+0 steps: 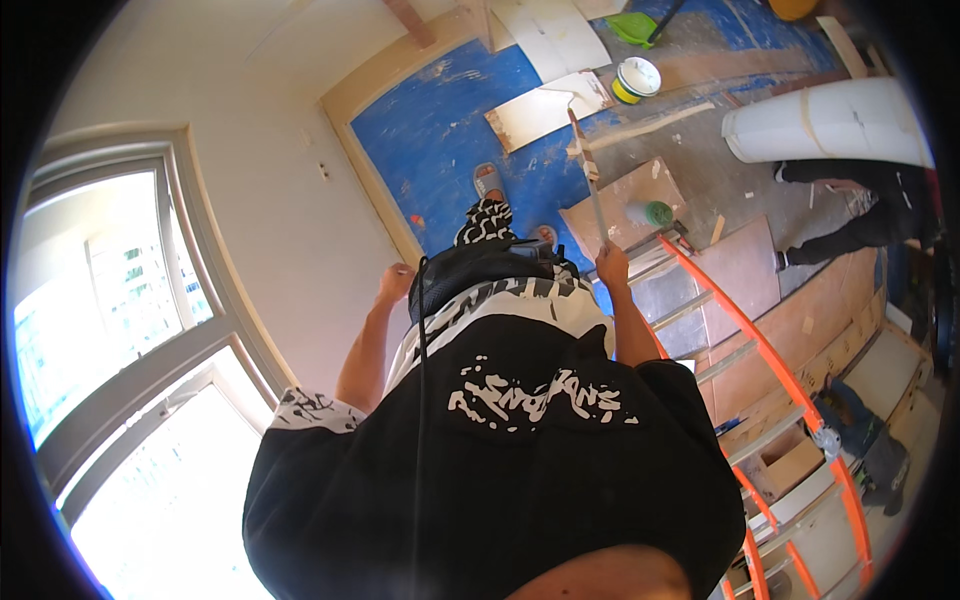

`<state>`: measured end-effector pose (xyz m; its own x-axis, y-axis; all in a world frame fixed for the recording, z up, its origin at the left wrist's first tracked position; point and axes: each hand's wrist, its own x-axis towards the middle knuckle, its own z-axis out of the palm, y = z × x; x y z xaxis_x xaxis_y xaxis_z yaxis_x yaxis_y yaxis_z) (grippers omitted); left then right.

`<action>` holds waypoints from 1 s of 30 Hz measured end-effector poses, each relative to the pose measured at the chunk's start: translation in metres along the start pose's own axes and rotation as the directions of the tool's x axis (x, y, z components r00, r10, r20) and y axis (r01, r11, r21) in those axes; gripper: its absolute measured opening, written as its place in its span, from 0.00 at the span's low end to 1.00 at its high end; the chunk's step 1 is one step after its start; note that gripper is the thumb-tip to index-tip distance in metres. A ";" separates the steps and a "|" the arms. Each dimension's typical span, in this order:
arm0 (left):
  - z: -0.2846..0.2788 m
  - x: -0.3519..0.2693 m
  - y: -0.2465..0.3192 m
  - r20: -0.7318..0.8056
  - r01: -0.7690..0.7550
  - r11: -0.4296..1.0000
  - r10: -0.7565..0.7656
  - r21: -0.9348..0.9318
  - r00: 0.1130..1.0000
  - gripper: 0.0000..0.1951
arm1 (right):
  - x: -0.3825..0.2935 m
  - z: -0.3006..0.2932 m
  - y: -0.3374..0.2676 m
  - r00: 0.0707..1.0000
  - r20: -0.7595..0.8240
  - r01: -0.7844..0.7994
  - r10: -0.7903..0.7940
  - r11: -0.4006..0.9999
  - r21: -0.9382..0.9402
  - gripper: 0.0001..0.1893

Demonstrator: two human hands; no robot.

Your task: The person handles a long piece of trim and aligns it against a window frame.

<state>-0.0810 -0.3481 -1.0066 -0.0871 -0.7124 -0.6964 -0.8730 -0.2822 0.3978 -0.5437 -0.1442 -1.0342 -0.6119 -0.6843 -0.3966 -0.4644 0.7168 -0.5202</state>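
Note:
My right hand (613, 264) grips the handle end of a long extension pole (597, 202). At the pole's far end is a bent wire frame (568, 97), apparently a paint roller frame. It lies over a white-coated board (541, 112) on the floor; the roller itself is hard to make out against the white. My left hand (396, 283) hangs by my waist, beside a black bag (469, 274), with its fingers curled. Whether anything is between those fingers cannot be told. A white bucket with a yellow band (636, 80) stands by the board's right end.
An orange ladder (750, 330) stands to my right. A green-lidded tub (654, 214) sits on cardboard (630, 195). Farther right are a large white roll (832, 120), a person's dark-trousered legs (847, 225) and another person (874, 450). A window (112, 270) and wall (285, 217) are left.

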 end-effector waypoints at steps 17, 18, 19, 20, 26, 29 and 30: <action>-0.019 0.024 0.011 0.031 0.070 0.952 -0.064 -0.297 0.998 0.12 | -0.020 0.025 0.046 0.993 0.118 -0.014 0.031 0.990 -0.141 0.21; -0.014 0.021 0.010 0.034 0.049 0.953 -0.041 -0.300 0.999 0.12 | -0.012 0.024 0.043 0.990 0.139 -0.009 0.031 0.989 -0.151 0.21; -0.014 0.017 0.015 0.046 0.050 0.960 -0.039 -0.274 0.998 0.12 | -0.011 0.024 0.036 0.995 0.095 0.016 -0.003 0.990 -0.137 0.21; -0.014 0.014 0.021 0.059 0.049 0.969 -0.036 -0.243 0.998 0.12 | -0.010 0.022 0.036 0.994 0.109 0.021 -0.012 0.996 -0.086 0.21; -0.008 -0.001 0.030 0.056 0.014 0.988 -0.006 -0.152 0.998 0.11 | -0.052 0.009 0.026 0.998 0.051 -0.038 0.035 0.998 0.057 0.19; -0.006 -0.008 0.029 0.052 -0.030 0.991 0.037 -0.128 0.998 0.12 | -0.063 0.000 0.022 0.998 0.034 -0.048 0.045 0.995 0.083 0.18; -0.008 -0.009 0.029 0.050 -0.049 0.992 0.056 -0.119 0.997 0.12 | -0.062 -0.001 0.023 0.999 0.015 -0.036 0.035 0.996 0.085 0.18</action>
<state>-0.1021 -0.3547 -0.9841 -0.1595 -0.6939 -0.7022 -0.8045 -0.3209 0.4998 -0.5171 -0.0852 -1.0202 -0.6182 -0.6608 -0.4256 -0.3859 0.7269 -0.5681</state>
